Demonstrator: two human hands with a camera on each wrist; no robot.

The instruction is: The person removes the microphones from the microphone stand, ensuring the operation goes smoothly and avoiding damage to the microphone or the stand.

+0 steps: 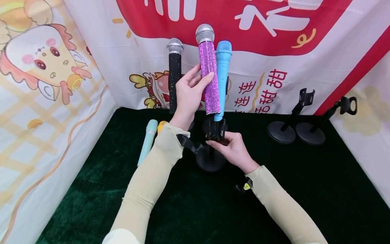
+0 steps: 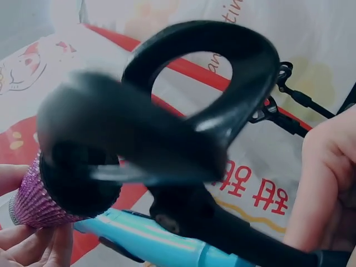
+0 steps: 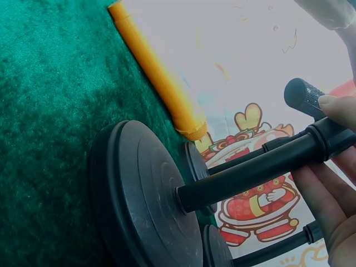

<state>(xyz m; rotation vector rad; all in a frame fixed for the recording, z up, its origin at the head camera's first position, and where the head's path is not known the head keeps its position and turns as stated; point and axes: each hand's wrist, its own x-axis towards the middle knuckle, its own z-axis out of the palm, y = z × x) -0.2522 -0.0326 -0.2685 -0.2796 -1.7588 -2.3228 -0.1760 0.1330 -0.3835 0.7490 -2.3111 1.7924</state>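
My left hand (image 1: 186, 96) grips a purple glittery microphone (image 1: 209, 78) with a silver mesh head, held nearly upright. Its lower end is just above the black clip (image 1: 217, 130) of a microphone stand; whether they touch, I cannot tell. Below that clip my right hand (image 1: 233, 149) pinches the upper part of the stand. In the right wrist view its pole (image 3: 250, 172) rises from a round base (image 3: 150, 194), fingers and thumb around the top. The left wrist view shows the clip's ring (image 2: 250, 72) large and blurred before the microphone's purple body (image 2: 44, 197).
Behind stand a black microphone (image 1: 175, 81) and a blue microphone (image 1: 223, 64). A mint-green microphone (image 1: 148, 140) and an orange microphone (image 3: 156, 69) lie at the left. Two stands with unfilled clips (image 1: 281, 131) (image 1: 310, 133) are at the right on the green cloth (image 1: 243, 217).
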